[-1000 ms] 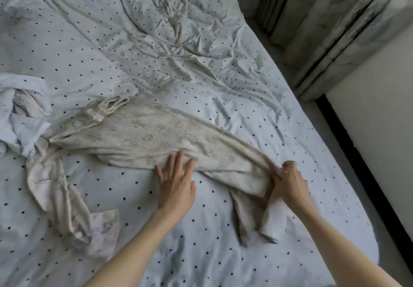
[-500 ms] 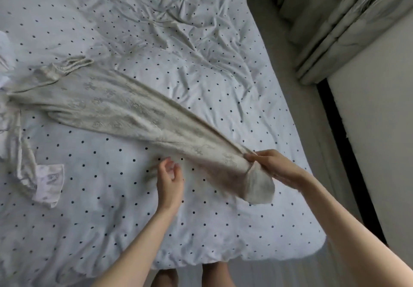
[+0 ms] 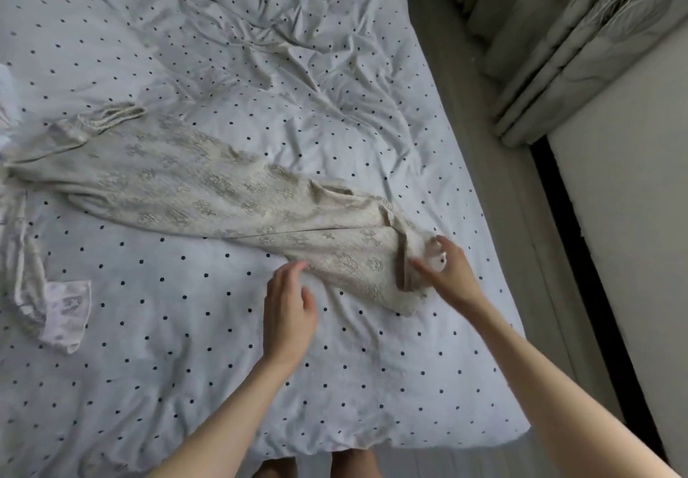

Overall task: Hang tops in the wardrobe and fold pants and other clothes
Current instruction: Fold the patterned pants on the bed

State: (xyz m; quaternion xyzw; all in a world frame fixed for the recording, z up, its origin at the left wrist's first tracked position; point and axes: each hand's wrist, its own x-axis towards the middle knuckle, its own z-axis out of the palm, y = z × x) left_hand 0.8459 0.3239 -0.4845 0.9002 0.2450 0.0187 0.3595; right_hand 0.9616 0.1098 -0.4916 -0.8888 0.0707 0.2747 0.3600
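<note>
A pair of beige patterned pants [image 3: 208, 183] is lying stretched across the bed [image 3: 223, 328], running from the gathered waistband at the far left down to the leg ends near the right edge of the mattress. The right hand [image 3: 448, 273] is resting on the leg ends with thumb and fingers spread over the bunched cloth — whether the fingers are actually pinching the fabric cannot be told, since the fingertips are blurred. The left hand [image 3: 288, 310] is hovering just beside the lower edge of the pant leg, fingers relaxed and slightly curved, holding nothing; its fingertips are nearly touching the cloth. A second pale garment [image 3: 33, 276] is trailing along the left side of the bed, its printed end lying flat on the dotted cover. Folded curtains [image 3: 573, 49] are hanging at the upper right, beside a pale wall [image 3: 633, 217] — and the person's bare feet are showing at the foot of the bed.
</note>
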